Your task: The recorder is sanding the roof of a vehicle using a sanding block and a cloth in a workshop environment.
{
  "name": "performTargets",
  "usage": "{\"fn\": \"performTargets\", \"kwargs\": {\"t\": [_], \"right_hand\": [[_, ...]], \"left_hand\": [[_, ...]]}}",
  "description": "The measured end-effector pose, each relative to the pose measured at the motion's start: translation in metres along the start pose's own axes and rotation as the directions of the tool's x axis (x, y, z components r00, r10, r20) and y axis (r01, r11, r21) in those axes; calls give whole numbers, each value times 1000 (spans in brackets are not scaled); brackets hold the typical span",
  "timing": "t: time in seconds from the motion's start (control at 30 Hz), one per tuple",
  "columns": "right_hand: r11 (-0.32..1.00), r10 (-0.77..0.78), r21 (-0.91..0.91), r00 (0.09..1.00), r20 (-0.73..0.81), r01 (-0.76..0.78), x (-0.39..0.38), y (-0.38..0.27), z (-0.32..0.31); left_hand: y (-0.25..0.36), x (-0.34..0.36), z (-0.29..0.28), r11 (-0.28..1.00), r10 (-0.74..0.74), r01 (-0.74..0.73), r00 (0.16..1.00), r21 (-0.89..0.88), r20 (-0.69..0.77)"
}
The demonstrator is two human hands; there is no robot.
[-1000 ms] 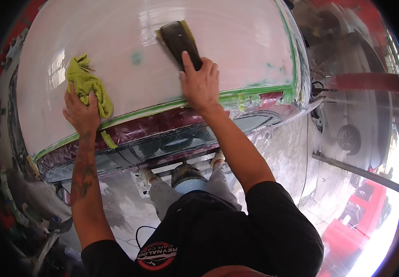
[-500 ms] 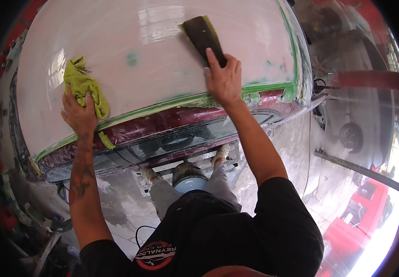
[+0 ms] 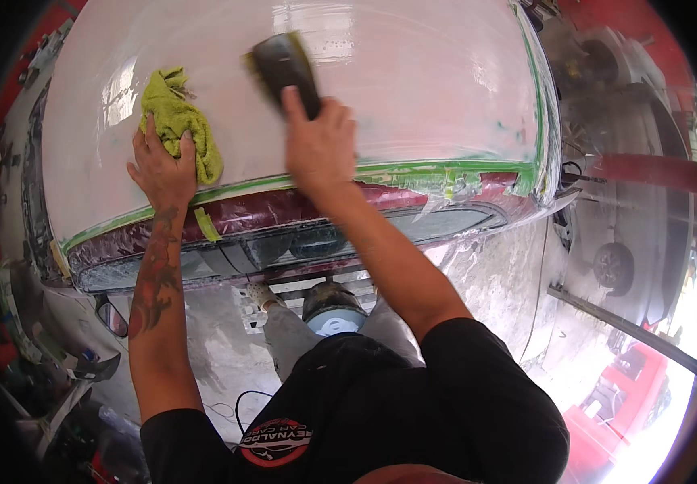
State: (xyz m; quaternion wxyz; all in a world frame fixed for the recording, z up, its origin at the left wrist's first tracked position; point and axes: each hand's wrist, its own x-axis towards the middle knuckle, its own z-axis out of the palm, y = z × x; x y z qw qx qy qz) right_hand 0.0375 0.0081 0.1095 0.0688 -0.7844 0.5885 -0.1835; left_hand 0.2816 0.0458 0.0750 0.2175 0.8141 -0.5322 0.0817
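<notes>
In front of me is a car roof (image 3: 413, 89) with a pale pinkish-white, wet-looking surface, edged by green masking tape (image 3: 413, 166). My right hand (image 3: 320, 145) grips a dark sanding block (image 3: 285, 68) with yellowish edges, slightly blurred by motion, over the upper middle of the roof. Its index finger stretches along the block's top. My left hand (image 3: 163, 165) lies at the roof's left near side, its fingers and thumb on a crumpled lime-green cloth (image 3: 175, 113). The palm side of both hands is hidden.
Below the tape run the maroon roof edge (image 3: 260, 211) and side windows (image 3: 429, 226). A dark bucket (image 3: 334, 298) with a bluish-white inside stands between my legs. A slatted platform (image 3: 256, 319) lies underfoot. At right are a metal bar (image 3: 627, 331) and a grey vehicle (image 3: 639, 185).
My right hand has swept the sanding block leftward across the roof, nearer to the cloth. My left hand stays with the cloth. The whole view has shifted a little.
</notes>
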Motion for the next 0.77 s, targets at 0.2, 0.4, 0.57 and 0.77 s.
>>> {"fn": "performTargets", "kwargs": {"t": [0.2,0.4,0.57,0.77], "right_hand": [[974,-221,41,974,-48,223,-1,-14,12],[813,414,-323,871,-266,-485,10,228,-59],[781,444,-369,864,-239,-504,27,189,-44],[985,-169,9,983,-79,170,14,-11,22]], "left_hand": [[-9,-1,1,999,8,-10,999,-37,-38],[-4,-1,-2,1000,20,-21,999,-10,-34],[2,-1,-4,1000,-15,14,1000,27,14],[-4,1,4,1000,-22,21,999,20,46]]}}
